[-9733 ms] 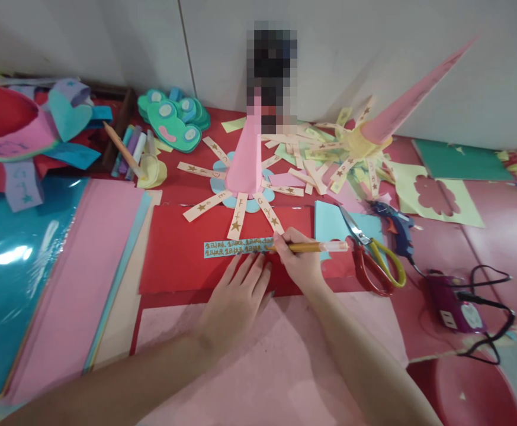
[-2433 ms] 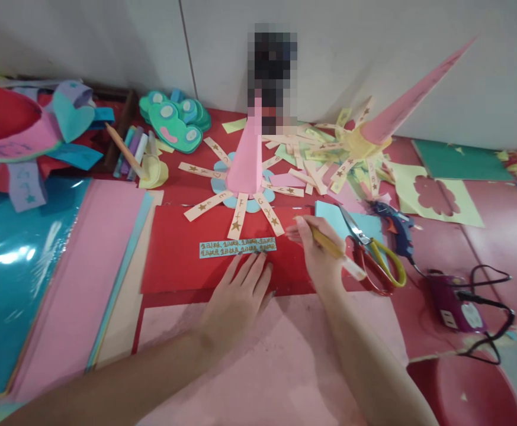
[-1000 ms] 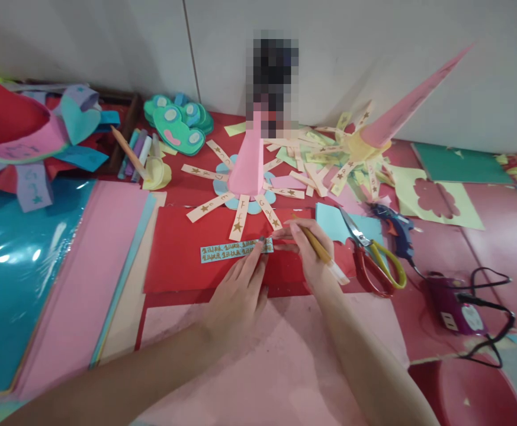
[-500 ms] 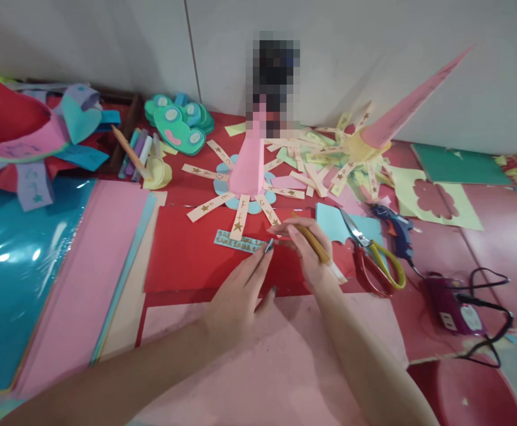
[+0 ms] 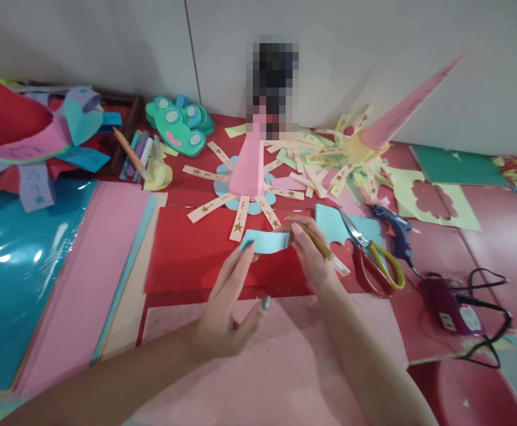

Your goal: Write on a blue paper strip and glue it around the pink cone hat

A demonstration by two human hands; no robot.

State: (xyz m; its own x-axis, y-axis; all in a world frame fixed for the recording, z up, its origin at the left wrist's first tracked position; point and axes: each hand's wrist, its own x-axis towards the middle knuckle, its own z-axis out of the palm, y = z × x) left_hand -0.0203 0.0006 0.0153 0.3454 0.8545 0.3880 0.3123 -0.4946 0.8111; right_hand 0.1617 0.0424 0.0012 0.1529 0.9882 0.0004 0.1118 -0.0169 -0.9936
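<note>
A small light blue strip (image 5: 267, 241) is raised over the red sheet (image 5: 187, 254), its blank side showing. My right hand (image 5: 312, 254) pinches the strip's right end and also holds a brown pen (image 5: 315, 239) with a clear end. The fingertips of my left hand (image 5: 229, 302) touch the strip's left end, with the thumb spread away from it. Just beyond the strip stands a pink paper cone (image 5: 247, 165) on a blue flower base, ringed by lettered paper strips with stars.
Scissors (image 5: 376, 263), a blue glue gun (image 5: 395, 234) and a purple power box (image 5: 453, 305) with a cable lie right. Stacked coloured sheets (image 5: 80, 266) and green frog cutouts (image 5: 180, 127) are left. Behind are loose paper strips (image 5: 314, 177) and a second cone (image 5: 409, 106).
The blue strip, which lay with its written side up, is now lifted and turned to its blank side. My left hand has shifted left and its thumb has spread.
</note>
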